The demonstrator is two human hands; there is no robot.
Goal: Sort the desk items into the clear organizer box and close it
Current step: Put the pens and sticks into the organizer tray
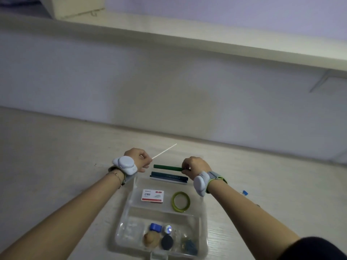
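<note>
Right hand (195, 167) is curled round one end of a dark green stick (167, 168), probably a pen or marker, which is held level just above the far compartment of the clear organizer box (203, 218). Left hand (138, 162) is pinched on a thin white stick (164, 151) that points away toward the wall, over the table (56, 156) just beyond the box's far left corner. Two more dark pens (169, 178) are already laid lengthwise in that far compartment. A white staple box (152, 195) and a green tape ring (180, 202) are seen in the middle compartment; small items, a blue clip (155, 227) among them, are seen in the near one. Step in hand is judged as placing the long items. To do it well, the green stick should be kept parallel to the pens below, lowered beside them, and released only once both ends are inside the walls; the white stick looks longer and may need to be laid diagonally, or the lid could be blocked. The lid is not clearly seen. A small blue item (245, 192) is left on the table right of the box.
</note>
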